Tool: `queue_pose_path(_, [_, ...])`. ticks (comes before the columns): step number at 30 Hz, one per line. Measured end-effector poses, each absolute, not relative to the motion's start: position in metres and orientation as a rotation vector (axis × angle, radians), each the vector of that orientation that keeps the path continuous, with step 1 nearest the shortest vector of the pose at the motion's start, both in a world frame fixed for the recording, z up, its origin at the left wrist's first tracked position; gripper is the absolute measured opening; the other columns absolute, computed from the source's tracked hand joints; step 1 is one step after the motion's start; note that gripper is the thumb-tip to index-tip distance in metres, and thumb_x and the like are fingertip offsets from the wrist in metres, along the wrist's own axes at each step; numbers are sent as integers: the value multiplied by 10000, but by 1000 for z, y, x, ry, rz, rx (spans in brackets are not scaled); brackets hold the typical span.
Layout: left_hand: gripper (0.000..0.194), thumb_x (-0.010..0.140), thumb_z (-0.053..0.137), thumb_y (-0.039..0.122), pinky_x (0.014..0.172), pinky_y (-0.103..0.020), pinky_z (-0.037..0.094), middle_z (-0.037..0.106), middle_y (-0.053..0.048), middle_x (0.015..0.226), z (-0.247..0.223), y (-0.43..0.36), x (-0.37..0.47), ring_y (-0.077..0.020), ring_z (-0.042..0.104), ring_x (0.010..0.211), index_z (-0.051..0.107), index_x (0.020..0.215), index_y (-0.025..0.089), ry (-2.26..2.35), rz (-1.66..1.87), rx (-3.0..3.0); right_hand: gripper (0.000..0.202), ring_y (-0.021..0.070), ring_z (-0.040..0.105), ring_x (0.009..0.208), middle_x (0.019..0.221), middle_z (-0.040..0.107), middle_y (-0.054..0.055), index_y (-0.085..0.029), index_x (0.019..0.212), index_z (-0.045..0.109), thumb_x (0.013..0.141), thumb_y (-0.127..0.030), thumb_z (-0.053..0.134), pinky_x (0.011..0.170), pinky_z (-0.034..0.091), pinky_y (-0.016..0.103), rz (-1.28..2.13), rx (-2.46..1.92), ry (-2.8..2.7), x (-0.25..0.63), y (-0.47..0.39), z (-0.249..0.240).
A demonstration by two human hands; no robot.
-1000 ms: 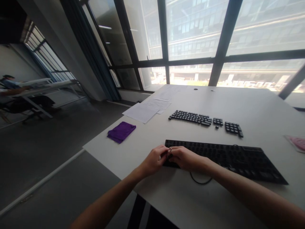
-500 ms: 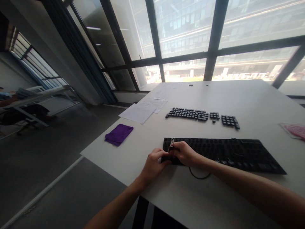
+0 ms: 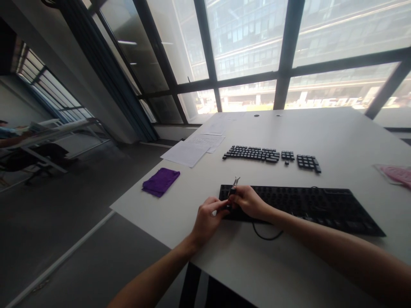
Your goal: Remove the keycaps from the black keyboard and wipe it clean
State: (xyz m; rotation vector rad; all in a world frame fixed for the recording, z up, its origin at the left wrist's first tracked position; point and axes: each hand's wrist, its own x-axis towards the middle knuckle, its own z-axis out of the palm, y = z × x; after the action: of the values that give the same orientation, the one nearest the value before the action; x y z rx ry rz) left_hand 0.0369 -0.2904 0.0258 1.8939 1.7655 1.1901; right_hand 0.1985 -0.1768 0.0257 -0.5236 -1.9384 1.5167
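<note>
A black keyboard (image 3: pixel 308 207) lies along the near part of the table, many of its keycaps off. Over its left end, my right hand (image 3: pixel 252 201) is closed on a keycap puller (image 3: pixel 235 185) with a dark grip and thin metal prongs pointing up. The thumb and fingertips of my left hand (image 3: pixel 208 217) pinch a small dark piece (image 3: pixel 228 207) just under the puller, too small to make out fully. Loose black keycaps (image 3: pixel 253 153) are laid out in keyboard order beyond the keyboard, with a number-pad block (image 3: pixel 308 162) on the right.
A folded purple cloth (image 3: pixel 161 182) lies near the table's left edge. Papers (image 3: pixel 186 152) are spread behind it. At the far right sits a pink item in clear wrapping (image 3: pixel 396 174). A black cable (image 3: pixel 268 238) loops out in front of the keyboard.
The puller and my right hand have risen slightly off the keyboard's left end. My left fingers have lifted from the keyboard's edge and drawn together in a pinch beneath the puller.
</note>
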Motion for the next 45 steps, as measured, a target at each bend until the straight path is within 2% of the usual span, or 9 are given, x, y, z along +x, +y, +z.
queue_pose_path(6, [284, 810, 734, 198, 785, -298, 553, 703, -43, 972, 40, -281, 35, -172, 662, 841, 721, 1093, 221, 1690, 1218, 1880, 147, 165, 615, 648, 673, 674, 25, -142, 767, 697, 853, -216, 603, 621, 470, 260, 1465, -517, -1834, 197, -178, 28])
queue_pose_path(10, [280, 790, 759, 227, 787, -310, 569, 728, -55, 959, 54, -261, 28, -179, 684, 814, 720, 1066, 191, 1679, 1217, 1957, 154, 193, 647, 771, 788, 712, 45, -161, 787, 726, 861, -225, 609, 726, 495, 292, 1354, -464, -1778, 196, -179, 33])
queue_pose_path(16, [400, 862, 665, 217, 898, -375, 560, 756, -65, 1009, 67, -225, 16, -205, 710, 901, 635, 1260, 183, 1477, 1009, 2087, 174, 173, 615, 699, 727, 689, 30, -173, 767, 708, 860, -196, 563, 708, 474, 288, 1141, -652, -1670, 196, -175, 32])
queue_pose_path(21, [254, 888, 644, 235, 868, -340, 567, 756, -67, 1034, 62, -210, 16, -204, 713, 924, 700, 1131, 187, 1397, 987, 2088, 220, 186, 618, 638, 673, 680, 44, -158, 742, 675, 861, -323, 590, 612, 476, 281, 1306, -772, -1450, 194, -165, 22])
queue_pose_path(24, [252, 866, 677, 252, 879, -345, 563, 754, -69, 1038, 54, -208, 17, -208, 712, 936, 700, 1109, 190, 1406, 1017, 2057, 231, 198, 628, 637, 679, 686, 55, -150, 755, 666, 845, -356, 611, 610, 492, 294, 1386, -782, -1364, 193, -161, 16])
queue_pose_path(28, [381, 810, 738, 249, 882, -360, 564, 752, -77, 1039, 46, -207, 12, -219, 715, 948, 649, 1175, 187, 1364, 1057, 1926, 211, 189, 625, 653, 698, 689, 52, -146, 766, 684, 847, -323, 603, 635, 492, 292, 1354, -764, -1441, 192, -162, 13])
queue_pose_path(31, [408, 813, 734, 270, 886, -385, 562, 753, -90, 1020, 43, -206, 8, -232, 718, 946, 621, 1193, 176, 1346, 1038, 1811, 182, 179, 621, 669, 703, 684, 36, -150, 815, 711, 854, -273, 583, 666, 487, 286, 1307, -740, -1535, 192, -166, 16])
queue_pose_path(39, [279, 805, 740, 266, 868, -364, 560, 750, -76, 968, 41, -211, 13, -227, 719, 921, 656, 1054, 176, 1390, 1094, 1854, 194, 175, 602, 701, 732, 690, 29, -160, 838, 730, 866, -241, 556, 699, 452, 283, 1177, -796, -1636, 196, -175, 28])
queue_pose_path(45, [197, 888, 654, 277, 902, -347, 548, 741, -59, 1039, 45, -216, 18, -197, 700, 946, 686, 1068, 205, 1420, 1049, 2084, 227, 180, 597, 663, 681, 663, 30, -158, 738, 662, 859, -327, 572, 645, 462, 283, 1245, -839, -1539, 194, -167, 22])
